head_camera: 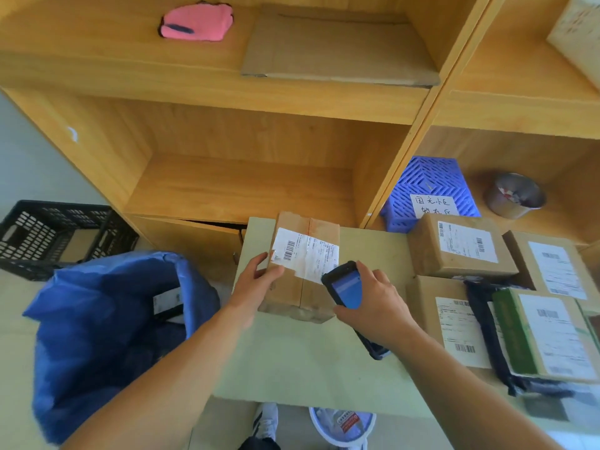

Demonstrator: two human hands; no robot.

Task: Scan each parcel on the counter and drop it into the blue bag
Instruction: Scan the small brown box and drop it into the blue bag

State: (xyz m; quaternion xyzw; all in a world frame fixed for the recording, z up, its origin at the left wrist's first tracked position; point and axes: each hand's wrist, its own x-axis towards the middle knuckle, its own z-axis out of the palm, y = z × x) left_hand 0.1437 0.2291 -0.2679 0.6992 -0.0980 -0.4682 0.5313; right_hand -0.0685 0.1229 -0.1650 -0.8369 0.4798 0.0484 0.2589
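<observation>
A brown cardboard parcel (300, 287) with a white barcode label stands on the pale green counter (308, 358). My left hand (256, 279) grips its left side. My right hand (373, 303) holds a black handheld scanner (345, 289) with a blue screen, its head right beside the parcel's label. The open blue bag (97, 319) stands on the floor left of the counter, with a labelled item inside. Several more labelled parcels (461, 245) lie on the counter's right side.
Wooden shelves rise behind the counter, holding flat cardboard (337, 50), a pink cloth (198, 22), a blue plastic basket (428, 190) and a metal cup (514, 194). A black crate (55, 235) sits at the left. A white bin (342, 423) is under the counter edge.
</observation>
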